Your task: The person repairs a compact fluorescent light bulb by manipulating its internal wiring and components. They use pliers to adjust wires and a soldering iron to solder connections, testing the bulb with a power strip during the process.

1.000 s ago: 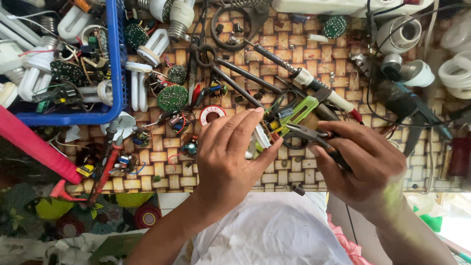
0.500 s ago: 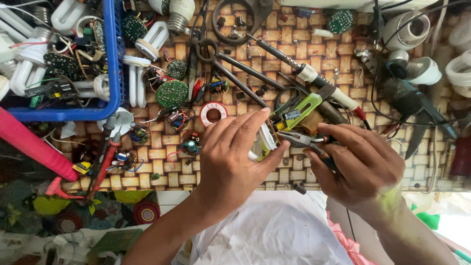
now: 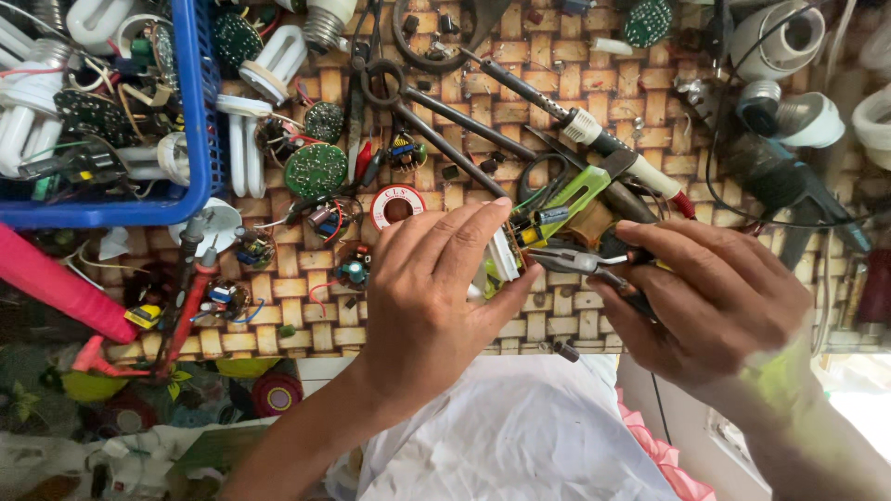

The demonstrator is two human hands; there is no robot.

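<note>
left hand (image 3: 436, 297) gripping small circuit board (image 3: 520, 250), right hand (image 3: 710, 297) closed on pliers (image 3: 580, 263), tips at board, woven mat (image 3: 548, 93)

You pinch a small circuit board (image 3: 524, 243) with white edge, mid-frame; slim pliers (image 3: 580, 263) lie level, tips touching it.

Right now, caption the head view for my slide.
Left hand steadies a small circuit board while the right hand grips it with pliers over a woven mat strewn with lamp parts.
</note>
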